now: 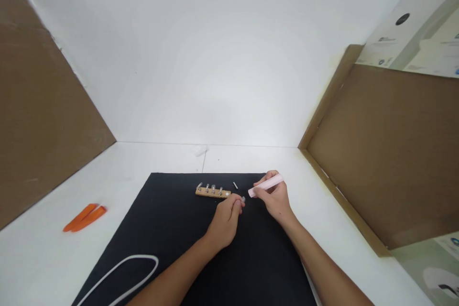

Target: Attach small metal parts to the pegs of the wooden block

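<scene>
White worktop [143,157], thin seam running from far edge to a blk mat [179,229], which covers most of the centre, set a bit short of the far edge. On mat, nr its far edge: narrow wooden strip [202,192] w/ a row of small metal hooks [213,188]; short white stub [235,185] lies apart, just R of it. White cable [154,259] loops over mat's near L corner. On bare top: orange two-pronged item [84,217], exact type unclear, twd L edge; translucent scrap [200,151] nr far edge, approx. mid.
</scene>
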Tool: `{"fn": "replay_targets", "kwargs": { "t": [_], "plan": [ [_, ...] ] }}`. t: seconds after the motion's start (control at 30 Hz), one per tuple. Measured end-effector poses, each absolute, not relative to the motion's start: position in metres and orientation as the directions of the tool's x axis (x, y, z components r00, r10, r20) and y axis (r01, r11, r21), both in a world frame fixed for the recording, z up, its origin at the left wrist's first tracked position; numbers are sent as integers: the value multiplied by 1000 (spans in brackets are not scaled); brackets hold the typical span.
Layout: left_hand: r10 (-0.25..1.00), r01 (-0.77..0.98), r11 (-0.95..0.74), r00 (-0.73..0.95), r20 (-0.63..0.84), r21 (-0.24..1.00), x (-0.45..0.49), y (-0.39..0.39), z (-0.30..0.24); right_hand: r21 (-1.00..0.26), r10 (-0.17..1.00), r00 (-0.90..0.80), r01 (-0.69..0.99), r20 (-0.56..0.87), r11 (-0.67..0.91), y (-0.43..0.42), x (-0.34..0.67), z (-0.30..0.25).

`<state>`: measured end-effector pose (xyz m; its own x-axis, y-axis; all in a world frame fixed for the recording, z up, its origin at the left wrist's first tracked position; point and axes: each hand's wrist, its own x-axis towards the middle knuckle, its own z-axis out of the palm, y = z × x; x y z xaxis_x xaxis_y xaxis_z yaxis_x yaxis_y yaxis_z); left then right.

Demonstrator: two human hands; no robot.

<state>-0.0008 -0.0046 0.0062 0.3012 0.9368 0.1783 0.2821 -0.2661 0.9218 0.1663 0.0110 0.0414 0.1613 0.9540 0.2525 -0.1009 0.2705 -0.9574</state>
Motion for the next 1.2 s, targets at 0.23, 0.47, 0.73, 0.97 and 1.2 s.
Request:
{"fn": "replay_targets", "kwargs": {
  "t": [0.23,0.47,0.73,0.97,1.2],
  "plan": [
    [931,284,-277,316,183,918,-1,-4,8,-935,970,-29,-276,240,223,6,164,41],
    [931,275,-276,316,184,921,-1,-4,4,-960,964,168,-158,206,233,11,164,43],
    [930,297,-283,318,185,912,-1,-5,9,-949,973,-70,-248,218,195,6,165,41],
    [930,280,-273,321,178,921,-1,-5,4,-957,976,113,-207,184,204,11,164,42],
    [931,286,-270,321,174,919,-1,-5,8,-969,981,-27,-162,194,187,7,168,47]
  ]
}}
